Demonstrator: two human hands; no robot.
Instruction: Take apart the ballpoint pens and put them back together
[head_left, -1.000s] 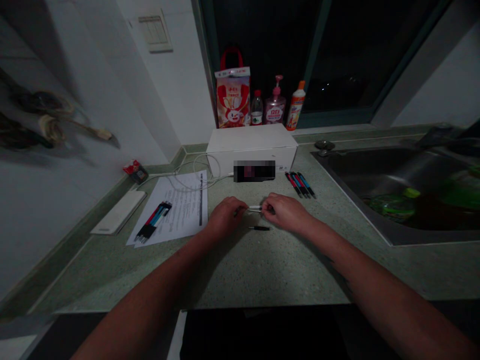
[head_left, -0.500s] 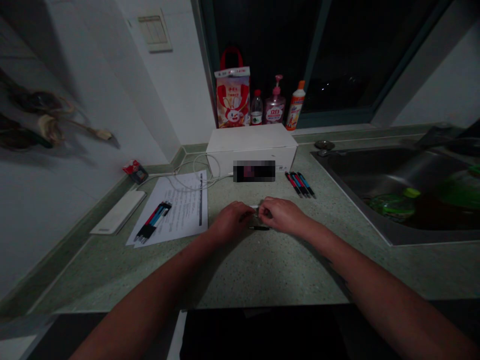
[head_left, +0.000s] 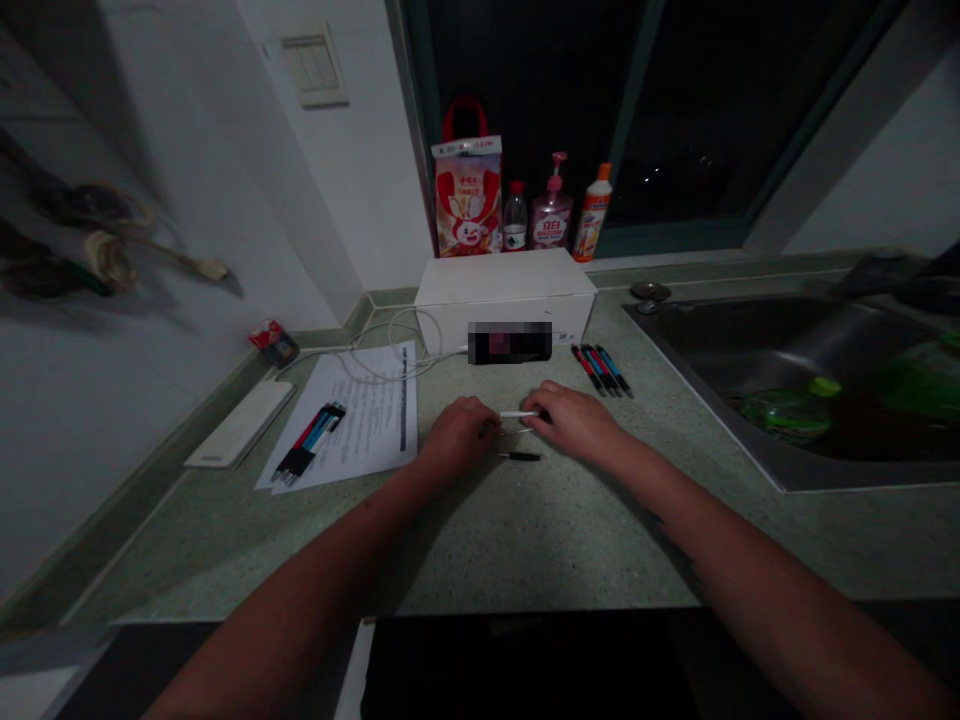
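Observation:
Between my two hands, just above the counter, a white pen barrel (head_left: pixel 517 414) lies level. My left hand (head_left: pixel 461 437) is closed, its fingertips pinched at the barrel's left end. Closed around the right end is my right hand (head_left: pixel 574 420), where a dark part shows at the fingers. Just below the barrel, a thin pale rod like a pen refill (head_left: pixel 516 432) runs between the hands; whether fingers touch it I cannot tell. Nearer to me, a short black pen part (head_left: pixel 519 457) with a thin tip lies on the counter.
Several pens (head_left: pixel 601 370) lie right of a phone-like device (head_left: pixel 510 345) before a white box (head_left: pixel 502 278). More pens (head_left: pixel 309 443) rest on printed sheets (head_left: pixel 375 400) at left, by a white flat case (head_left: pixel 240 425). A sink (head_left: pixel 720 400) bounds the right side.
My hands have moved slightly apart, my right hand a little up and to the right. More of the white barrel, the thin rod and the black part now shows between them.

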